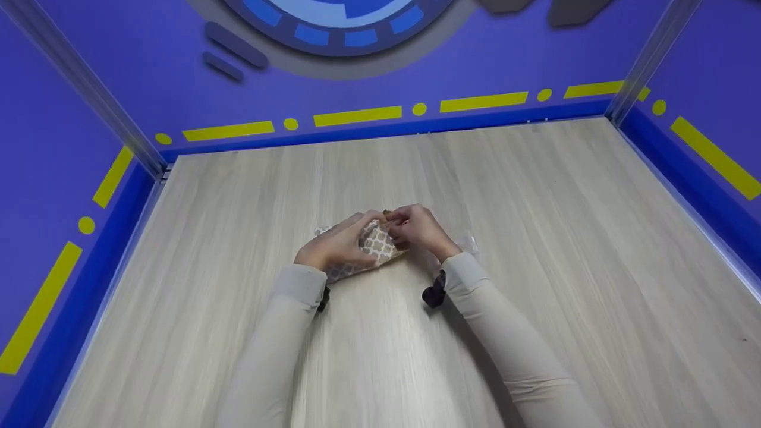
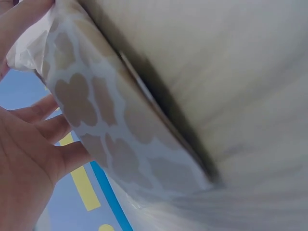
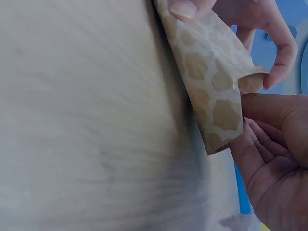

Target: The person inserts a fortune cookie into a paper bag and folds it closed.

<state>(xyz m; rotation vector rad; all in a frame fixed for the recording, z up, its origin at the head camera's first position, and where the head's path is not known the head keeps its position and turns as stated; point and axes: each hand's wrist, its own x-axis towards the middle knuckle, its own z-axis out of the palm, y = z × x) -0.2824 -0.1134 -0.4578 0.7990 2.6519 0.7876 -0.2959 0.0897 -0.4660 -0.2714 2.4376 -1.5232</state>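
A paper bag (image 1: 378, 242) with a tan-and-white lattice pattern lies slanted between both hands, low over the wooden table. My left hand (image 1: 340, 244) grips its left part, thumb on the near side and fingers over the top. At the bag's right end, my right hand (image 1: 423, 229) pinches the edge of its mouth. The right wrist view shows the bag (image 3: 211, 82) with its brown rim standing a little apart beside the right hand's fingertips (image 3: 250, 103). Up close in the left wrist view, the patterned bag (image 2: 120, 125) spans diagonally. Its inside is hidden.
A thin clear plastic piece (image 1: 469, 244) lies on the table just right of the right wrist. Blue panels (image 1: 475, 59) with yellow marks wall the wooden table (image 1: 535, 196) at the back and both sides. A dark strap (image 1: 436, 291) hangs at the right cuff.
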